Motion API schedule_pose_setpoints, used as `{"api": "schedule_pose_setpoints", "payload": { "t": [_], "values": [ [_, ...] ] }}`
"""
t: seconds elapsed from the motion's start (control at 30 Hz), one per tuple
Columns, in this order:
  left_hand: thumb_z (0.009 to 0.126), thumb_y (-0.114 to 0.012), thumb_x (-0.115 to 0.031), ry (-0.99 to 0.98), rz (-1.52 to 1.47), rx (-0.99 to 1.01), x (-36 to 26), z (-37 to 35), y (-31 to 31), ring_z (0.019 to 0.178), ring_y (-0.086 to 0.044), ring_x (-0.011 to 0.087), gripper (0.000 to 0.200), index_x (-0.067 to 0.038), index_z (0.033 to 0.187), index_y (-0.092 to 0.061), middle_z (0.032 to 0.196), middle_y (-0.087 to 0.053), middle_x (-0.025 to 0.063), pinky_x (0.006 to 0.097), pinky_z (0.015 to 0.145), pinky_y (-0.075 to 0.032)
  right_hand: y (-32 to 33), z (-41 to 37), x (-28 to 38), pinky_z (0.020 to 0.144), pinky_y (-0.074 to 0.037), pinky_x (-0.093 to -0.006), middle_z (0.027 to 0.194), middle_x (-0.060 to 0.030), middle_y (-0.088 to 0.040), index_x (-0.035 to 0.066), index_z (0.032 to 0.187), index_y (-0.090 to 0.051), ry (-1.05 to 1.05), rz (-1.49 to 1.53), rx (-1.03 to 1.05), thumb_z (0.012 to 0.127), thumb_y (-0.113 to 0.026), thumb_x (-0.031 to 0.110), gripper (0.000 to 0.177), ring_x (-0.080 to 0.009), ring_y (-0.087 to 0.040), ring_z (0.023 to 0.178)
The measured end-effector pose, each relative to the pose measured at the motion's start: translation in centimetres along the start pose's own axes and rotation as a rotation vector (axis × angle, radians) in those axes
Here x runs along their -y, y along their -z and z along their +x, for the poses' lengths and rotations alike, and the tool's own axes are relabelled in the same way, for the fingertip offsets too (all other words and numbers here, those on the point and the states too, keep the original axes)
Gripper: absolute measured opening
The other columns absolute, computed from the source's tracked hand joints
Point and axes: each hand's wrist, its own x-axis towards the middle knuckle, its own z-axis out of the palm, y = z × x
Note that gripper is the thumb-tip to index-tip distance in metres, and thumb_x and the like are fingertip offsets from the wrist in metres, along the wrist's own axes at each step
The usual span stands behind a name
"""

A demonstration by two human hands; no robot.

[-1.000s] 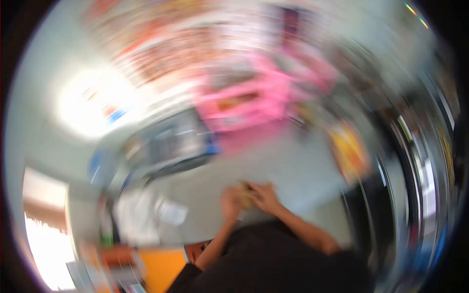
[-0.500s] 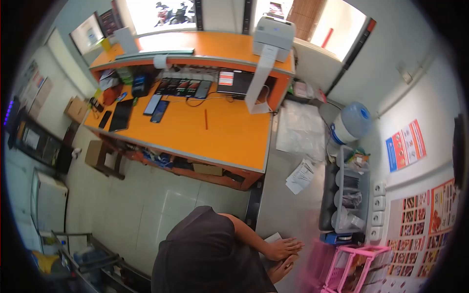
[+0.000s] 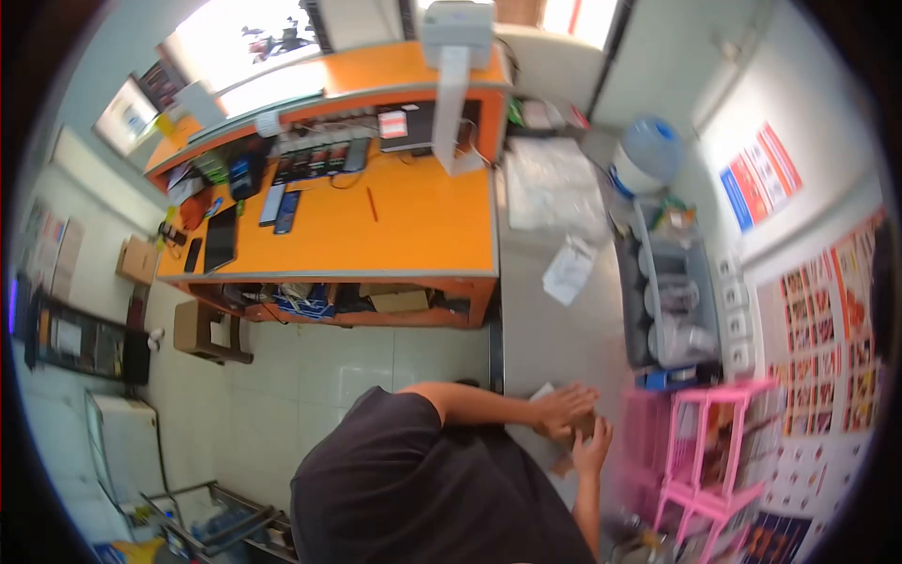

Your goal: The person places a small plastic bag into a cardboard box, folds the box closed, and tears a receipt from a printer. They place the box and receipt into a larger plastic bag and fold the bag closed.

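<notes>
My left hand (image 3: 562, 410) lies over the steel counter (image 3: 531, 338), palm down with fingers stretched out. Close beside it, my right hand (image 3: 591, 449) has its fingers bent around the edge of a small flat brown piece (image 3: 584, 426); its exact kind is too blurred to tell. A whitish sheet (image 3: 545, 446) lies under my hands and left forearm, partly hidden by them.
Right of my hands stands a pink plastic rack (image 3: 700, 451). A grey divided bin (image 3: 711, 305) holds packets. Further up the counter lie white slips (image 3: 569, 270), clear plastic bags (image 3: 552, 183) and a water jug (image 3: 648, 155). An orange desk (image 3: 329, 230) carries several phones.
The view has shifted, so the room sits differently. My right hand has turned and moved up beside the left one, fingers now at the brown piece.
</notes>
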Motion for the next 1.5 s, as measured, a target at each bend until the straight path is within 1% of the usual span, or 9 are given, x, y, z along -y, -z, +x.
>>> {"api": "schedule_pose_setpoints", "payload": {
  "t": [0.1,0.13,0.27,0.5,0.6,0.9,1.2,1.3,1.5],
  "values": [
    [0.073,-0.076,-0.031,-0.104,-0.124,0.041,-2.0,1.1,3.0,0.129,-0.049,0.0405,0.070,-0.004,0.135,-0.057,0.135,-0.055,0.0197,0.0562,0.114,-0.035,0.1,-0.2,-0.3,0.105,-0.045,-0.0527,0.127,-0.0235,-0.061,0.001,0.128,-0.062,-0.130,0.141,0.029,0.081,-0.080,0.011,0.052,-0.0462,-0.053,0.123],
    [0.074,-0.079,-0.030,-0.040,-0.151,0.121,-3.1,1.5,4.3,0.127,-0.052,0.0385,0.068,-0.008,0.135,-0.058,0.131,-0.057,0.0173,0.0540,0.108,-0.038,-0.2,-0.3,-0.3,0.092,-0.051,-0.0471,0.117,-0.0219,-0.061,0.000,0.123,-0.063,0.035,-0.041,-0.103,0.082,-0.081,0.011,0.047,-0.0423,-0.059,0.109],
    [0.090,-0.075,-0.042,-0.100,0.253,0.131,-3.2,0.4,4.9,0.119,-0.060,0.0306,0.051,-0.014,0.131,-0.063,0.124,-0.063,0.0083,0.0517,0.106,-0.040,0.9,-1.0,1.9,0.089,-0.053,-0.0426,0.118,-0.0166,-0.056,0.002,0.113,-0.066,-0.338,0.197,-0.069,0.086,-0.082,0.018,0.035,-0.0349,-0.062,0.105],
    [0.087,-0.078,-0.027,-0.246,0.102,0.107,-2.7,2.0,6.7,0.102,-0.067,0.0258,0.030,-0.012,0.113,-0.073,0.111,-0.068,0.0061,0.0435,0.097,-0.050,-0.1,-3.9,3.9,0.081,-0.054,-0.0350,0.125,-0.0117,-0.049,0.006,0.111,-0.074,-0.784,0.585,-0.069,0.093,-0.077,0.024,0.026,-0.0200,-0.063,0.090],
    [0.085,-0.079,-0.021,-0.290,0.030,0.111,-2.5,2.7,6.6,0.097,-0.068,0.0263,0.028,-0.011,0.111,-0.074,0.107,-0.070,0.0063,0.0420,0.092,-0.053,-0.5,-4.4,4.9,0.079,-0.052,-0.0304,0.124,-0.0106,-0.049,0.005,0.109,-0.074,-0.742,0.645,-0.185,0.092,-0.078,0.024,0.026,-0.0158,-0.060,0.086],
    [0.079,-0.080,-0.019,-0.149,-0.177,0.467,-3.2,5.8,9.2,0.097,-0.069,0.0351,0.047,-0.014,0.125,-0.068,0.115,-0.064,0.0102,0.0469,0.079,-0.060,-0.6,-3.7,12.1,0.094,-0.058,-0.0347,0.134,-0.0169,-0.048,0.005,0.131,-0.057,-0.562,0.275,-0.679,0.089,-0.081,0.016,0.049,-0.0241,-0.065,0.098],
    [0.079,-0.088,-0.015,0.015,-0.392,0.534,-1.3,6.9,10.0,0.074,-0.068,0.0219,0.040,-0.005,0.108,-0.062,0.095,-0.065,0.0106,0.0360,0.072,-0.060,-4.2,-8.2,9.6,0.100,-0.054,-0.0424,0.134,-0.0218,-0.055,0.004,0.128,-0.059,-0.850,0.881,-0.940,0.090,-0.080,0.025,0.048,-0.0329,-0.059,0.119],
    [0.081,-0.089,-0.016,0.129,-0.455,0.461,-0.1,5.0,9.5,0.071,-0.067,0.0166,0.040,-0.003,0.107,-0.061,0.089,-0.066,0.0096,0.0323,0.069,-0.059,-2.4,-8.8,9.1,0.095,-0.051,-0.0467,0.119,-0.0179,-0.062,0.004,0.123,-0.063,-1.059,-0.401,-0.719,0.086,-0.082,0.027,0.048,-0.0360,-0.058,0.110],
    [0.087,-0.087,-0.026,0.255,-0.518,0.472,-0.9,4.4,10.7,0.072,-0.069,0.0160,0.042,-0.002,0.111,-0.062,0.090,-0.067,0.0082,0.0329,0.066,-0.059,-4.7,-10.9,5.1,0.088,-0.050,-0.0446,0.104,-0.0132,-0.065,0.006,0.112,-0.063,-0.983,-0.283,-0.515,0.084,-0.083,0.023,0.039,-0.0309,-0.059,0.099]
  ]
}}
